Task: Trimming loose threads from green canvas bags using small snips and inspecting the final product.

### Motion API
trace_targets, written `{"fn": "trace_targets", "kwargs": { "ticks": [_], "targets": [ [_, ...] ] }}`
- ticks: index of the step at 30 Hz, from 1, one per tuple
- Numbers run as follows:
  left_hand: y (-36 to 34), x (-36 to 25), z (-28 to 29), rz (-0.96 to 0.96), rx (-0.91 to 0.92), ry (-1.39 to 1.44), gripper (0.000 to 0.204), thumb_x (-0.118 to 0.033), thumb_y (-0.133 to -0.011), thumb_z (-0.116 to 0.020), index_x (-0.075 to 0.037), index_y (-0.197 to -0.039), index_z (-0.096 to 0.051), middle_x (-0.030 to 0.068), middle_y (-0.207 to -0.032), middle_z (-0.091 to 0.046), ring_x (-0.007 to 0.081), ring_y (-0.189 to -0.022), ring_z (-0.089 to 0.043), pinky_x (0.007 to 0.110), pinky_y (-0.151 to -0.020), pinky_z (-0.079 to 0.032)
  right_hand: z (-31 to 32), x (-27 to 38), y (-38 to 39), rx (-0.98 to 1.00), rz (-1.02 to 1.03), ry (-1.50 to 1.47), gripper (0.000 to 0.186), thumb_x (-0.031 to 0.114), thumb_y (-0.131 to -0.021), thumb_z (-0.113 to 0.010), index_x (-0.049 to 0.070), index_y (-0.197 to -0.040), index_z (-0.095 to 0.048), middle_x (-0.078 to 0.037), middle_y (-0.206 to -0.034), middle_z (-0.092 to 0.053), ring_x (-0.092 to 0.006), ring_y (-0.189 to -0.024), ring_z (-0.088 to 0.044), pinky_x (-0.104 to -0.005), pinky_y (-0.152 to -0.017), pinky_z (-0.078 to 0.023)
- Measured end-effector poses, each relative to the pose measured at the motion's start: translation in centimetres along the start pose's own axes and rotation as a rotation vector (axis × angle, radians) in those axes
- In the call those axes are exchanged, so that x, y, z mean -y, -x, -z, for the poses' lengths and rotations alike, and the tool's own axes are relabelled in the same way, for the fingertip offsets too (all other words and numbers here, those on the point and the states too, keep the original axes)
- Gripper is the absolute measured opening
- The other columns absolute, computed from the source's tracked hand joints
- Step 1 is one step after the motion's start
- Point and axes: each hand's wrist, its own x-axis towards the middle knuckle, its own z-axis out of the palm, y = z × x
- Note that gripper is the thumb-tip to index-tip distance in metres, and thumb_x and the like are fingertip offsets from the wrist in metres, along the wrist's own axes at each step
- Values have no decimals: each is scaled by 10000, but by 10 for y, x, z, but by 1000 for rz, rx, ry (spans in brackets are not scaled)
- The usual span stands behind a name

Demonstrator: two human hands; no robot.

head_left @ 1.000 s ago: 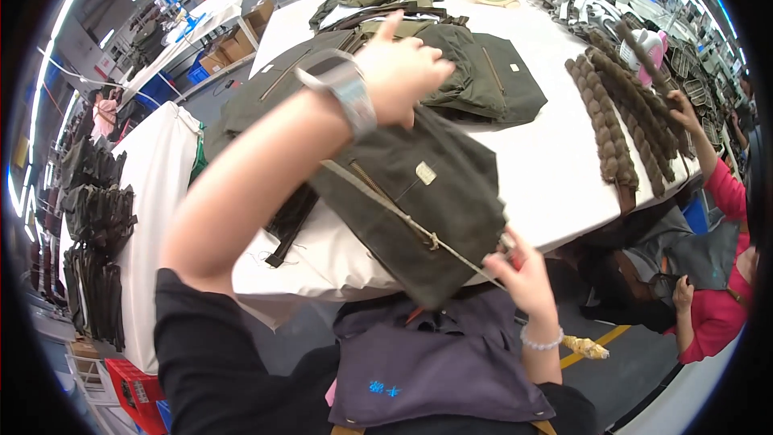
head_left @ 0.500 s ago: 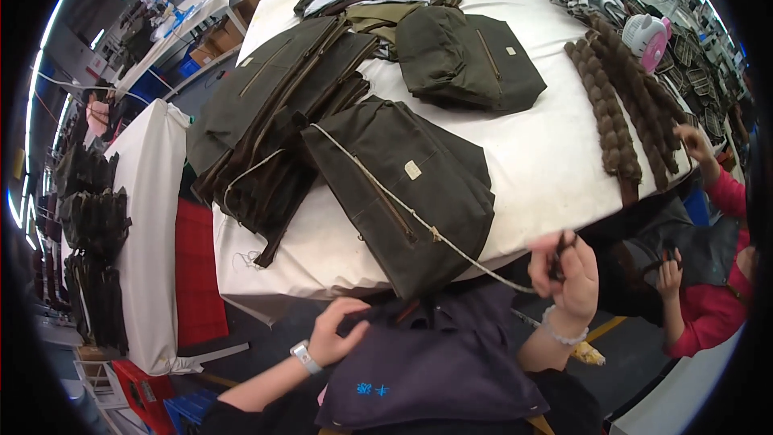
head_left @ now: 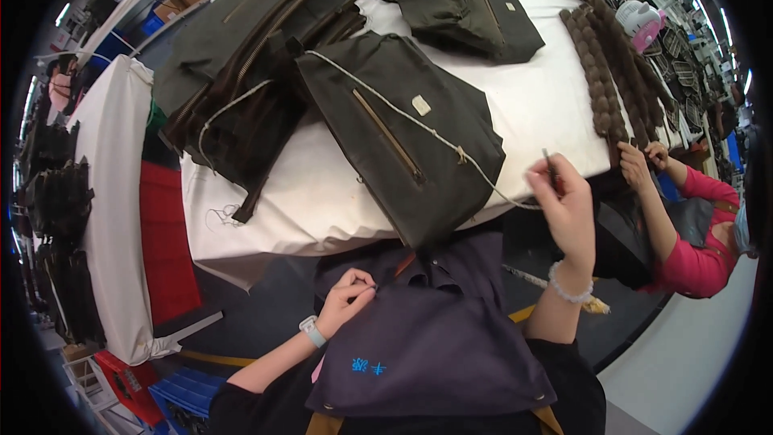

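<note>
My right hand (head_left: 568, 201) grips a small dark pointed tool (head_left: 551, 167), just right of a dark olive bag (head_left: 386, 121) with a zipper and a pale patch. A pale knotted cord (head_left: 475, 167) crosses that bag and runs to behind my right hand. My left hand (head_left: 348, 298) has its fingers curled at the edge of my dark purple apron (head_left: 419, 338); what they hold, if anything, is hidden. More olive bags with zippers (head_left: 241, 16) are piled at the table's left, and another bag (head_left: 459, 12) lies at the back.
The cloth-covered table (head_left: 233, 250) fills the middle. Brown braided bundles (head_left: 596, 72) and a pink-and-white fan (head_left: 640, 24) are at right, where a co-worker in pink (head_left: 692, 274) handles the bundles. At left stand a second white surface (head_left: 109, 201) and dark hanging pieces (head_left: 60, 193).
My left hand has dropped from over the bag to my apron and curled. My right hand has moved right, then upward with the dark tool. The co-worker's hands have shifted along the bundles.
</note>
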Motion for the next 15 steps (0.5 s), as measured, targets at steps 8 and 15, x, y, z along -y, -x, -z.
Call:
{"fn": "trace_targets", "kwargs": {
  "ticks": [8, 15],
  "targets": [
    [-32, -23, 14, -166, 28, -457, 146, -146, -915, -719, -6, -875, -721, 172, -813, -695, 343, -718, -681, 421, -664, -546, -112, 0, -62, -118, 564, 674, 300, 224, -913, -731, 8, -1116, -683, -68, -834, -586, -141, -759, -555, -303, -664, -460],
    [-60, -48, 65, 275, 437, -793, 208, -219, -911, -715, -54, -1033, -751, 116, -743, -701, 307, -696, -687, 364, -699, -543, -114, 35, -92, 40, 397, 229, 133, 93, -986, -634, 6, -1086, -626, -2, -751, -611, -101, -693, -595, -271, -615, -458]
  ]
}}
